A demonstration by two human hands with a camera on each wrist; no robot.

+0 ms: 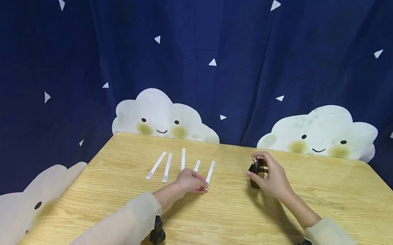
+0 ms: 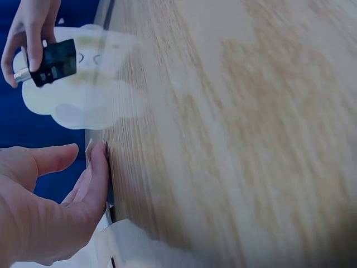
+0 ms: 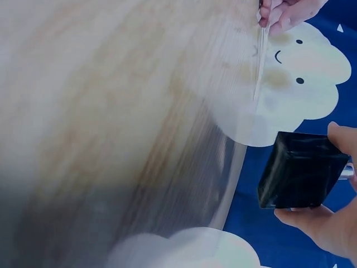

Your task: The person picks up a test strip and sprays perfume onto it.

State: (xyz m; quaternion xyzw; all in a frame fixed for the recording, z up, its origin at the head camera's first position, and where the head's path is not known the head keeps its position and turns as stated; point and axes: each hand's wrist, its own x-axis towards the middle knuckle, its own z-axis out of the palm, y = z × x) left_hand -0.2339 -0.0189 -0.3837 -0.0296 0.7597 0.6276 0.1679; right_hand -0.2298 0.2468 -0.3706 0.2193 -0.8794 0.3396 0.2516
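- Four white strips (image 1: 167, 167) lie fanned out near the tabletop's (image 1: 227, 228) far left edge.
- The left hand (image 1: 192, 181) pinches the near end of a fifth strip (image 1: 210, 172).
- The right hand (image 1: 273, 177), right of centre, grips a small black bottle (image 1: 255, 171) held just above the tabletop.

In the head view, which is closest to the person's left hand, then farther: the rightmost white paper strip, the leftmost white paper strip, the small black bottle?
1. Rightmost white paper strip, at the left hand's fingertips.
2. Leftmost white paper strip, to its left.
3. Small black bottle, right, in the right hand.
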